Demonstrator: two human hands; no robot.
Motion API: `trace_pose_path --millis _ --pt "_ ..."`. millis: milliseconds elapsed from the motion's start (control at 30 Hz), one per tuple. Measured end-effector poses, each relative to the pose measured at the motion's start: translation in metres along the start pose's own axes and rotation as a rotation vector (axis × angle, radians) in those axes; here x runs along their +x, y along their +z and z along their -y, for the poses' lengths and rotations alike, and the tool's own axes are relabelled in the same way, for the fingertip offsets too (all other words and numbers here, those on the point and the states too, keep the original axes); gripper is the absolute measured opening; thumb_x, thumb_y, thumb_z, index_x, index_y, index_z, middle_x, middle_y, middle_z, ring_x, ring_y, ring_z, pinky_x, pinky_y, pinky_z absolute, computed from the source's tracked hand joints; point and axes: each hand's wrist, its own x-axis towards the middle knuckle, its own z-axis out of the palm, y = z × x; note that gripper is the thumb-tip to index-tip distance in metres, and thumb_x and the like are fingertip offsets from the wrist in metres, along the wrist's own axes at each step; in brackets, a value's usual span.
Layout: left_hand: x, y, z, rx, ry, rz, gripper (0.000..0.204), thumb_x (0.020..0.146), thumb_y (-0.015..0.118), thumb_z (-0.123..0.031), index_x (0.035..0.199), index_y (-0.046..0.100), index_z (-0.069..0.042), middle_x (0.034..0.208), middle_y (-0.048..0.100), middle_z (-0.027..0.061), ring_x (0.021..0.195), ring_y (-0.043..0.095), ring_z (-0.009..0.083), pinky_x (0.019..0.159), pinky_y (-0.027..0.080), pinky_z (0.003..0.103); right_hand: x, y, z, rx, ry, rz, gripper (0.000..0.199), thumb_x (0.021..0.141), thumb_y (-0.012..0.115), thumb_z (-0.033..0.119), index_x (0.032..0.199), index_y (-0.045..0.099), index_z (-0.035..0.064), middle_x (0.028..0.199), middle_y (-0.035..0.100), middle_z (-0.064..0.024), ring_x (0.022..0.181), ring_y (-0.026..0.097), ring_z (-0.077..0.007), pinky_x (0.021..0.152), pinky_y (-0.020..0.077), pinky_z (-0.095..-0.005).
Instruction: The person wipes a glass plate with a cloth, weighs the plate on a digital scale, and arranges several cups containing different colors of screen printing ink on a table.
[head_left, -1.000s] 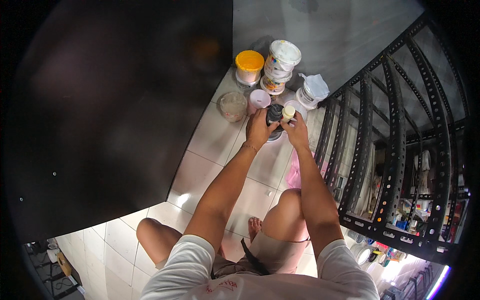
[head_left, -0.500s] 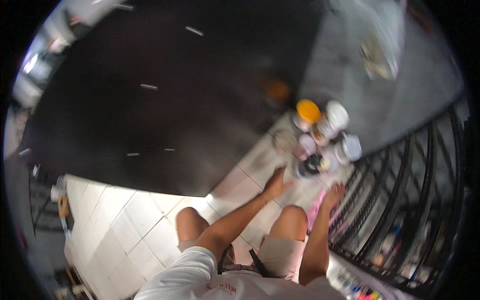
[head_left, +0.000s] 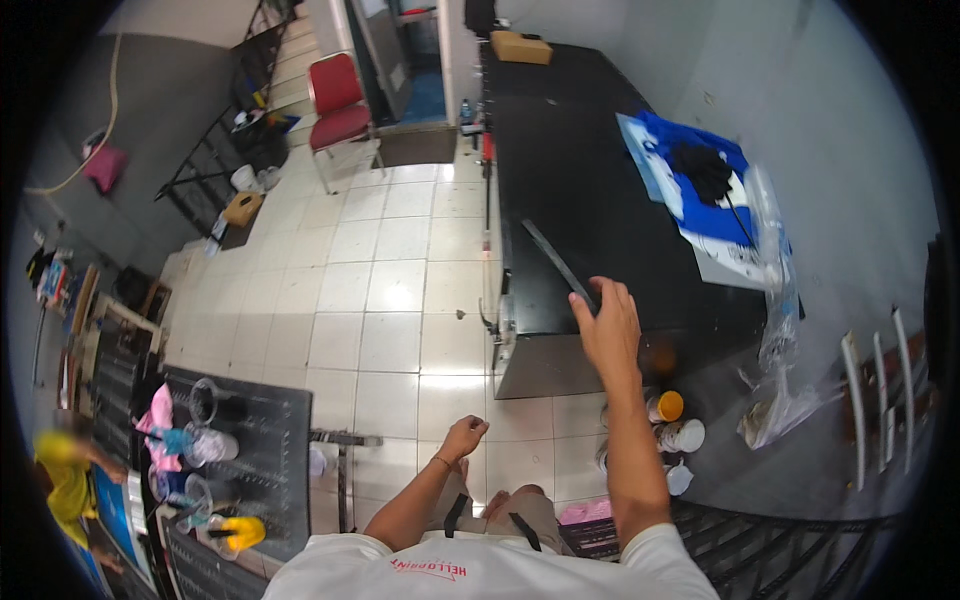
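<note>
My right hand is over the near end of the black-topped table. Its thumb and fingers close around the near end of a long, thin grey strip, perhaps a ruler, that slants across the tabletop. Low in front of my body, my left hand hangs above the tiled floor with its fingers curled. Whether anything is inside those fingers is hidden. Beside my right forearm, jars with a yellow lid and a white lid stand on the floor.
Blue and white cloth and clear plastic lie along the table's right side. A dark bench with cups and a yellow container stands left. A person in yellow is at far left. A red chair stands farther off.
My view has swung up and away from the floor jars, where both hands were reaching. My right hand is now at the strip on the tabletop, and my left hand has drawn back with curled fingers.
</note>
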Motion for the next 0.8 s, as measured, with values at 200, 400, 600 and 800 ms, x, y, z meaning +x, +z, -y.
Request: trace_pose_path --millis 200,400,600,800 --pt "-0.061 -0.060 -0.087 -0.292 0.033 0.075 0.044 0.094 0.059 -0.035 0.117 0.062 0.003 0.103 0.068 0.0127 0.086 0.065 0.0174 0.075 0.052 0.031 0.042 0.020 -0.014 -0.282 0.155 0.400 0.032 0.089 0.065 0.020 0.110 0.056 -0.0024 0.108 0.061 -0.0212 0.105 0.058 -0.0378 0.088 0.0480 -0.0466" --pt "-0.061 -0.145 -0.171 -0.634 0.103 -0.003 0.046 0.099 0.053 -0.037 0.126 0.055 0.000 0.112 0.065 0.0129 0.097 0.063 0.0200 0.084 0.050 0.032 0.037 0.047 -0.011 -0.056 0.098 0.348 0.032 0.094 0.057 0.016 0.118 0.049 -0.0042 0.096 0.064 -0.0202 0.084 0.065 -0.0302 0.072 0.0523 -0.0417" --pt "0.027 -0.253 -0.228 -1.397 0.259 -0.241 0.064 0.102 0.039 -0.048 0.150 0.017 -0.012 0.133 0.046 0.0157 0.101 0.061 0.0258 0.085 0.051 0.034 0.024 0.102 0.113 1.120 0.558 0.828 0.028 0.099 0.048 0.016 0.123 0.050 0.0014 0.083 0.055 -0.0028 0.065 0.052 -0.0088 0.051 0.0445 -0.0239" --pt "0.123 -0.378 -0.227 -1.446 0.266 -0.401 0.045 0.103 0.044 -0.025 0.145 0.027 -0.021 0.097 0.054 0.0067 0.067 0.053 0.0127 0.055 0.049 0.027 0.091 0.186 0.205 1.167 0.592 1.074 0.022 0.098 0.045 0.013 0.113 0.055 0.0000 0.077 0.056 -0.0047 0.067 0.056 -0.0125 0.062 0.0488 -0.0264"
